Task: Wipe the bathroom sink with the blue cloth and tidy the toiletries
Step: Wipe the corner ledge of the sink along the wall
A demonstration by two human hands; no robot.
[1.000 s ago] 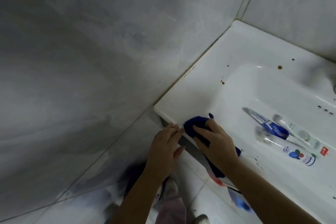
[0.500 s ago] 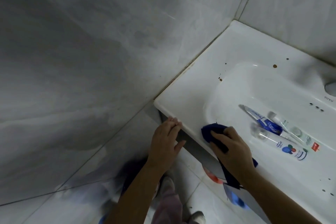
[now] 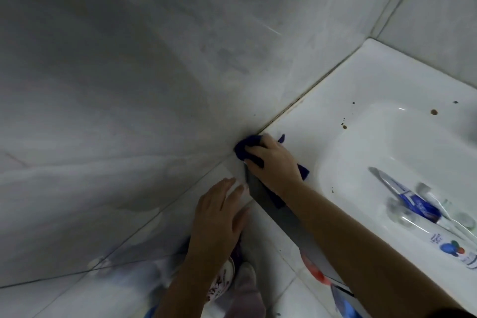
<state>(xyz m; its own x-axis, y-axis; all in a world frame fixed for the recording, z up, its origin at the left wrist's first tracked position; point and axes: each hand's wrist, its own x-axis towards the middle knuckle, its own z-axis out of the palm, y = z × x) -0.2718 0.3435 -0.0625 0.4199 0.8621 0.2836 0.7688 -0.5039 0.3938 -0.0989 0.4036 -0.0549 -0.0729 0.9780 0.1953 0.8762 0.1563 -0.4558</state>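
We grip the blue cloth in our right hand to scrub the near-left corner of the sink, left hand flat, perhaps bracing.

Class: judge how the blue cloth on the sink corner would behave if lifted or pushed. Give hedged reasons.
The blue cloth is probably floppy: it bunches under the right hand and a tail droops over the sink rim. Likely light, and it should slide rather than roll on the glossy surface.
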